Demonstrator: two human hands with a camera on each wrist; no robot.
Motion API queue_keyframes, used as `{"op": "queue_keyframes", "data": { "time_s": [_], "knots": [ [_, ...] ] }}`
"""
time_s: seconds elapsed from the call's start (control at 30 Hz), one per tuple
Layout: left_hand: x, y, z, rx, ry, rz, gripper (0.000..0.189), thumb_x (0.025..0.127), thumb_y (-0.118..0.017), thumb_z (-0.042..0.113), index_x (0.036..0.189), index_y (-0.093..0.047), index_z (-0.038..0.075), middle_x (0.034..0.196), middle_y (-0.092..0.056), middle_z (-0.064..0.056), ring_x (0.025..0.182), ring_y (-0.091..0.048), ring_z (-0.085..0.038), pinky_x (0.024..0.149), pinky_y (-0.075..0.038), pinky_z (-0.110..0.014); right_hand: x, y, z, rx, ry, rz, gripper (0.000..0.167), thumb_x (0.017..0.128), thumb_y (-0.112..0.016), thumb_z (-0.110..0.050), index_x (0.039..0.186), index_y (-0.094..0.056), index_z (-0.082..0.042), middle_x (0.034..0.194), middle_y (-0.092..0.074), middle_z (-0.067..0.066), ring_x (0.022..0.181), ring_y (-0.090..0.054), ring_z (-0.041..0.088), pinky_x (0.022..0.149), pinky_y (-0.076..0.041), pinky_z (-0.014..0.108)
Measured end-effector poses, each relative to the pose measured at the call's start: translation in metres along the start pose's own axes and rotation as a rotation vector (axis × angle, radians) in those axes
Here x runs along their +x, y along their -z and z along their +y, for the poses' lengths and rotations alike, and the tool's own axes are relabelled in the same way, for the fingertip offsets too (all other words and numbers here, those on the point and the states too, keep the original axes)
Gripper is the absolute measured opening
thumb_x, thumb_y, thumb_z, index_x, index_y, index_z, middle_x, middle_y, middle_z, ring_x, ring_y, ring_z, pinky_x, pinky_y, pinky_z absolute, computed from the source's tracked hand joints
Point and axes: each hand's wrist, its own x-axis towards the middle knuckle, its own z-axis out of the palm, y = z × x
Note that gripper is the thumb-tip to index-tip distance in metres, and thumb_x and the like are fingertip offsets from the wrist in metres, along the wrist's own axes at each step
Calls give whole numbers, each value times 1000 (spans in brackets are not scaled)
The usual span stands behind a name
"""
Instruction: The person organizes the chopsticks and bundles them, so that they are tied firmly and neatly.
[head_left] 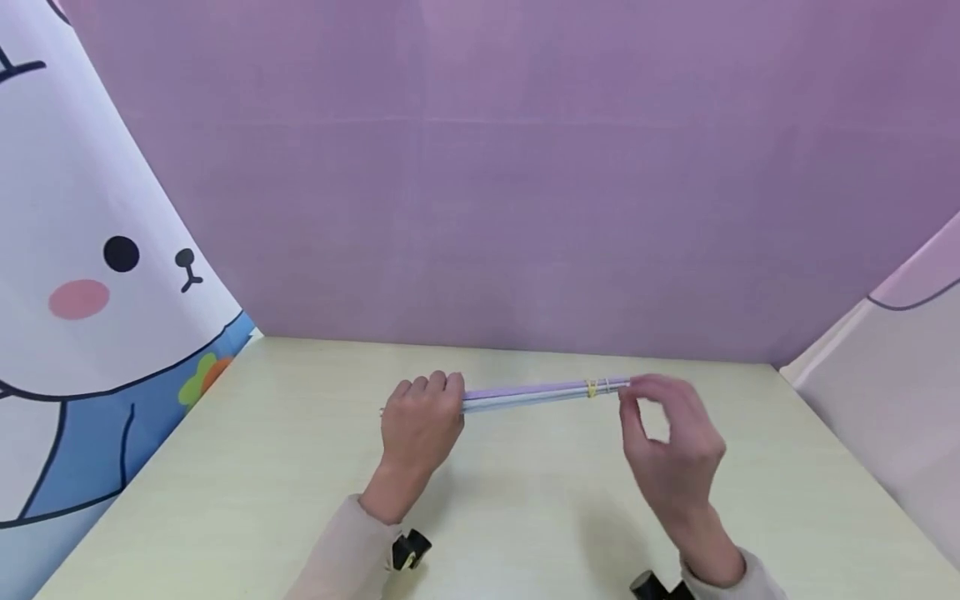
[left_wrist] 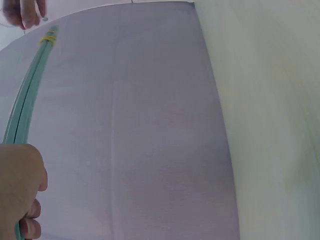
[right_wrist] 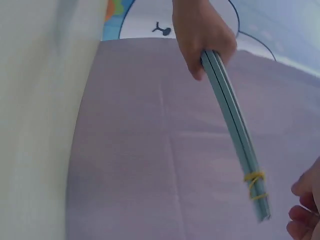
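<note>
My left hand (head_left: 422, 421) grips a bundle of slim sticks (head_left: 525, 397) in a fist near its left end. The sticks look lilac and pale blue in the head view and teal in the wrist views. A yellow rubber band (right_wrist: 255, 177) wraps the bundle near its far end, several turns showing. The bundle is held nearly level above the table. My right hand (head_left: 675, 442) is at that banded end, thumb and forefinger curved toward each other. Both wrist views show a small gap between the stick ends and the right fingers (right_wrist: 302, 187), with nothing visible between them.
A pale yellow table (head_left: 510, 517) lies under both hands. Behind it stands a purple cloth backdrop (head_left: 480, 208). A side panel with a printed cartoon animal (head_left: 75, 350) stands at the left, and a pale panel (head_left: 892, 400) at the right.
</note>
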Motion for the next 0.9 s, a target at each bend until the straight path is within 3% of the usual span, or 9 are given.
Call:
{"op": "queue_keyframes", "data": {
  "time_s": [0.1, 0.17, 0.23, 0.33, 0.47, 0.67, 0.9],
  "knots": [
    [1, 2, 0, -5, -22, 19, 26, 67, -65, -3, 56, -45, 10, 47, -45, -1, 39, -31, -11, 39, -23, -23, 2, 9, 17, 293, -208, -196, 14, 77, -63, 12, 91, -62, 15, 92, -67, 13, 89, -63, 10, 83, -47, 14],
    [2, 3, 1, -7, -28, 34, 23, 67, -63, -3, 57, -46, 9, 48, -47, -2, 39, -33, -12, 39, -24, -23, 3, 16, 26, 509, -387, -343, 21, 77, -61, 18, 98, -60, 16, 98, -68, 7, 93, -64, 4, 80, -50, 16],
    [1, 2, 1, -7, -34, 45, 20, 69, -61, -3, 58, -49, 9, 49, -49, -2, 39, -36, -12, 39, -26, -23, 3, 20, 34, 672, -563, -465, 23, 79, -59, 20, 100, -61, 14, 99, -69, 0, 88, -67, 6, 75, -53, 18],
    [1, 2, 1, 7, -40, 59, 19, 75, -55, -2, 60, -50, 8, 50, -52, -3, 39, -40, -14, 40, -28, -23, 2, 26, 45, 722, -702, -598, 20, 82, -60, 15, 98, -66, 5, 94, -70, -1, 80, -68, 5, 69, -53, 19],
    [1, 1, 3, 35, -43, 70, 28, 84, -42, -2, 59, -49, 9, 50, -52, -3, 40, -42, -14, 41, -30, -24, -3, 25, 48, 664, -750, -652, 16, 80, -66, 11, 91, -70, 1, 87, -71, -4, 67, -63, 3, 58, -49, 17],
    [-2, -1, 3, 59, -85, 75, 37, 89, -34, -2, 58, -51, 10, 50, -53, -2, 40, -45, -14, 41, -34, -23, -14, 6, 34, 503, -734, -770, 18, 74, -77, -1, 91, -74, 2, 80, -72, -14, 61, -57, 0, 50, -45, 19],
    [-4, -4, 1, 65, -73, 70, 36, 87, -31, -3, 60, -51, 9, 51, -54, -4, 41, -46, -16, 42, -32, -24, -10, 15, 52, 616, -733, -768, 20, 78, -69, 7, 98, -71, 2, 90, -72, -9, 71, -66, 3, 61, -53, 21]
  ]
}}
